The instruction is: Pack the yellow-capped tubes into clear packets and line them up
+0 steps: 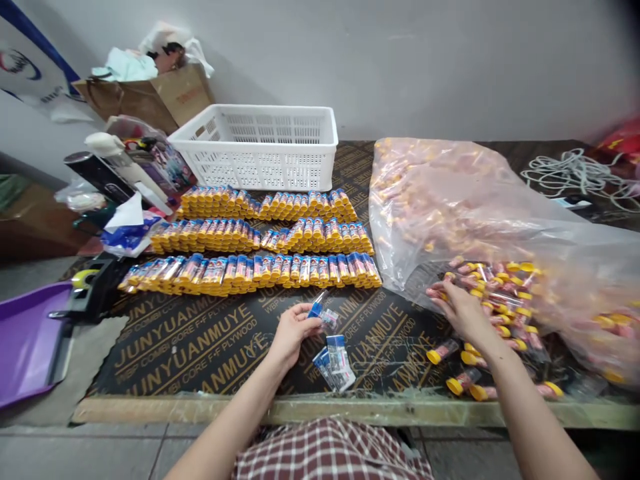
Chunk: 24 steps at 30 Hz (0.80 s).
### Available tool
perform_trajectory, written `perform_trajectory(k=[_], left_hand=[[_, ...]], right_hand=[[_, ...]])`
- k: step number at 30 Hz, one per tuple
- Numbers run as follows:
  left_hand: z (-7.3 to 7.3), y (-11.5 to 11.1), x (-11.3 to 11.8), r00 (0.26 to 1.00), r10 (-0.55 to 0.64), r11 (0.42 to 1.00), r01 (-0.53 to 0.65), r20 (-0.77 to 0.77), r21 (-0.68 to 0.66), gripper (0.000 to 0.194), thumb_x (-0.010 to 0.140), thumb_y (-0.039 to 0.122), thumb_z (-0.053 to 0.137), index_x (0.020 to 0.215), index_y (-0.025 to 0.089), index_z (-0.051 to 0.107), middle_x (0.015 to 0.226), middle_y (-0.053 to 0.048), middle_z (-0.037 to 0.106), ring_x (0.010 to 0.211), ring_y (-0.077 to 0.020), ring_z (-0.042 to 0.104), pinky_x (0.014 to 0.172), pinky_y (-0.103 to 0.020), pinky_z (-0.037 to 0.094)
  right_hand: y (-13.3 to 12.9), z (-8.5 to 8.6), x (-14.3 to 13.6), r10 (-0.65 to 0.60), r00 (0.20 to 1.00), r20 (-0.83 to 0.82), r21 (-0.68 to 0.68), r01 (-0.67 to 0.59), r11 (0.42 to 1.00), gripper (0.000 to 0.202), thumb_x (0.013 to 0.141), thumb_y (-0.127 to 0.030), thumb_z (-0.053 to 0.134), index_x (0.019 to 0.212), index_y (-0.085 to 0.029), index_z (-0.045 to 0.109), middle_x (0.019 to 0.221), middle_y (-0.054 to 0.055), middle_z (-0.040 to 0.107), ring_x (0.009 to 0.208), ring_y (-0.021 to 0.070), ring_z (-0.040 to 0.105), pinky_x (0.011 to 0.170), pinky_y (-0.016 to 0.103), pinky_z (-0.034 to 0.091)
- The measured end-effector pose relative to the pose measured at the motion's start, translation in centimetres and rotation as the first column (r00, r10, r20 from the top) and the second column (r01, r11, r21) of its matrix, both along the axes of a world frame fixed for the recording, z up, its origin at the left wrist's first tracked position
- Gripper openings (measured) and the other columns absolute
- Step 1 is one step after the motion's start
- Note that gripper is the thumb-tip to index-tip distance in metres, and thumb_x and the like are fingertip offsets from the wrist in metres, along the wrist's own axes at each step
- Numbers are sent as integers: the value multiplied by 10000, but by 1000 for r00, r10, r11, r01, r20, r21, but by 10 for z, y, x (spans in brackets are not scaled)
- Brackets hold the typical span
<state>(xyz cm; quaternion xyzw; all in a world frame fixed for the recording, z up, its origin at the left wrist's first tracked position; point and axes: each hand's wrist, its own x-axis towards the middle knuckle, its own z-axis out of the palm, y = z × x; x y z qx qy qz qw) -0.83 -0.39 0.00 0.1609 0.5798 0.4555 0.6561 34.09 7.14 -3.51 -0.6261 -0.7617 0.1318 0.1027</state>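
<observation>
My left hand point(299, 330) pinches a small clear plastic sleeve with a blue band point(316, 308) above the board. Just in front of it lie several flat printed sleeves point(336, 363) with blue ends, loosely overlapping. At the left edge of a pile of pink-filled clear tubes with yellow caps point(500, 293), my right hand point(457, 307) has its fingers curled on a tube, mostly hidden by them. Loose tubes point(443, 351) lie nearer the front edge. Beyond my left hand, sleeved tubes point(250, 273) with blue tops and yellow bottoms are stacked in three rows.
A large clear plastic bag point(440, 193) of tubes covers the right side. Behind the rows stands a white basket point(265, 163). Bottles point(100, 177), a black tape dispenser point(95, 287) and a purple dustpan point(30, 340) are at left. White cord point(580, 173) lies at far right.
</observation>
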Motion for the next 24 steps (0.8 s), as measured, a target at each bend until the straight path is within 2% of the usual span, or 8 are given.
perform_trajectory(k=[1, 2, 4, 6, 8, 11, 17, 24], left_hand=[[1, 3, -1, 999, 24, 1000, -24, 21, -4, 359, 462, 160, 804, 757, 111, 608, 662, -24, 685, 553, -98, 607, 583, -217, 514], [2, 5, -1, 998, 52, 999, -52, 44, -10, 339, 462, 168, 811, 736, 104, 621, 657, -22, 682, 552, -93, 604, 575, -208, 513], [1, 9, 0, 990, 109, 994, -107, 84, -29, 305, 476, 201, 822, 692, 106, 630, 625, -8, 668, 530, -84, 590, 556, -206, 516], [0, 11, 3, 983, 152, 988, -148, 106, -43, 305, 485, 234, 832, 689, 113, 640, 610, -1, 664, 512, -82, 582, 546, -214, 520], [-1, 13, 5, 980, 169, 985, -166, 105, -41, 319, 484, 257, 840, 697, 113, 652, 618, -6, 671, 508, -82, 584, 540, -213, 520], [-1, 14, 7, 977, 195, 981, -193, 86, -36, 350, 471, 298, 851, 693, 109, 658, 626, -18, 681, 505, -85, 592, 513, -200, 502], [-1, 12, 6, 964, 262, 965, -261, 46, -28, 377, 484, 381, 844, 631, 114, 622, 572, -16, 658, 522, -102, 618, 500, -181, 466], [-2, 11, 9, 966, 257, 966, -257, 17, 1, 370, 506, 388, 831, 641, 115, 620, 564, -13, 652, 517, -102, 608, 502, -184, 464]], right_hand=[[-9, 4, -16, 7, 994, -105, -9, -8, 1000, 208, 873, -325, 468, 1021, -203, 548, 988, 81, 659, 918, 215, 610, 781, 350, 485], [-19, 9, -34, -21, 946, -323, -42, 7, 999, 229, 866, -353, 504, 1038, -207, 540, 989, 74, 660, 892, 201, 626, 772, 331, 501], [-40, 21, -73, -110, 755, -646, -105, 55, 993, 256, 808, -383, 606, 996, -216, 560, 951, 57, 658, 872, 200, 638, 765, 327, 518], [-59, 32, -107, -183, 607, -773, -131, 129, 983, 259, 765, -358, 663, 967, -208, 602, 934, 52, 630, 856, 192, 635, 746, 311, 525], [-72, 40, -131, -203, 545, -813, -127, 174, 977, 236, 768, -323, 659, 975, -211, 640, 950, 49, 596, 859, 177, 620, 724, 286, 523], [-85, 45, -147, -170, 550, -817, -79, 186, 979, 255, 823, -274, 588, 1067, -236, 649, 991, 49, 559, 888, 161, 590, 716, 265, 515], [-99, 43, -157, 5, 695, -719, 128, 125, 984, 378, 841, -167, 554, 1199, -279, 594, 1034, 50, 546, 949, 166, 558, 841, 309, 483], [-101, 39, -171, 155, 722, -675, 246, 21, 969, 455, 834, -95, 525, 1251, -273, 558, 1028, 67, 541, 945, 168, 568, 825, 298, 501]])
